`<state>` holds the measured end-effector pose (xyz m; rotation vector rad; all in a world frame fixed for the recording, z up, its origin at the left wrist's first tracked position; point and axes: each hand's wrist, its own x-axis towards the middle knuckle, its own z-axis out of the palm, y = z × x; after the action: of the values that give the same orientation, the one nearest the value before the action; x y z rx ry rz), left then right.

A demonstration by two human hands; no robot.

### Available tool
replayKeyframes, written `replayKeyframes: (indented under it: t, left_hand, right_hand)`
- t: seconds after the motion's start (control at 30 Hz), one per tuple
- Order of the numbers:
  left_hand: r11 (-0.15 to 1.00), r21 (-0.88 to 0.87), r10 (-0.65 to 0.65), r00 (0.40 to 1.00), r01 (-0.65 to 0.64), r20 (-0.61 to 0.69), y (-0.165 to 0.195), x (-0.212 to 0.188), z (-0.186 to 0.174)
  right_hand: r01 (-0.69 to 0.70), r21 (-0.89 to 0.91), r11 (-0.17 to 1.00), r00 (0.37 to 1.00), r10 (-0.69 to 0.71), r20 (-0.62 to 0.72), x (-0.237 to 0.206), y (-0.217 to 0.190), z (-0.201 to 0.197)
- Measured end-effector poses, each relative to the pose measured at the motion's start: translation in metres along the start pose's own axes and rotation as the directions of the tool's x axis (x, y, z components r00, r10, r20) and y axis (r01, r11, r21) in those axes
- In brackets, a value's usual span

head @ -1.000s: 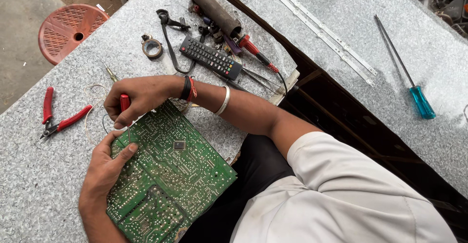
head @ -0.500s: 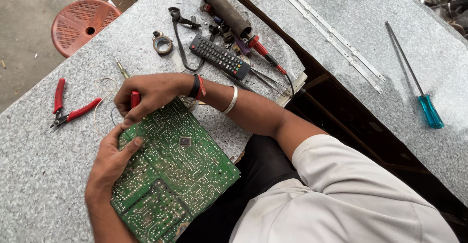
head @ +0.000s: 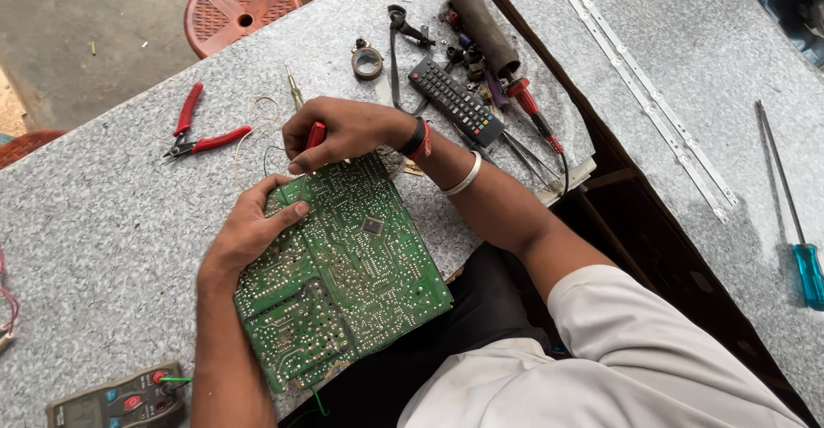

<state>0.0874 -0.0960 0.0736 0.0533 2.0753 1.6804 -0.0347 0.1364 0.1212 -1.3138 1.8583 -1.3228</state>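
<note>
1. Right hand (head: 339,132) grips red-handled tool (head: 315,133) at circuit board's (head: 343,273) far edge.
2. Left hand (head: 253,226) lies open, pressing board's left edge on bench (head: 103,222).
3. Board looks light, stiff, fragile: hold by edges.

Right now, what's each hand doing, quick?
Left hand: open, fingers resting on the edge of the circuit board.
Right hand: closed on a red-handled tool, at the board's top corner.
</note>
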Motion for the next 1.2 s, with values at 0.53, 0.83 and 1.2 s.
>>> replayKeyframes:
  t: [0.53, 0.83, 1.2]
  left_hand:
    - [0.998, -0.023, -0.058, 0.998, 0.058, -0.015, 0.012, -0.003, 0.003]
    - [0.997, 0.081, -0.002, 0.999, 0.005, -0.039, 0.012, -0.005, -0.002]
    - [0.999, 0.024, -0.042, 0.999, 0.043, -0.035, 0.014, -0.008, 0.0]
  right_hand:
    - [-0.014, -0.054, 0.998, 1.0, 0.015, 0.027, 0.002, -0.002, 0.004]
    - [-0.01, -0.084, 0.996, 0.999, 0.012, 0.03, 0.004, -0.004, 0.005]
    - [-0.004, -0.082, 0.997, 0.998, 0.009, 0.059, 0.008, 0.007, 0.008]
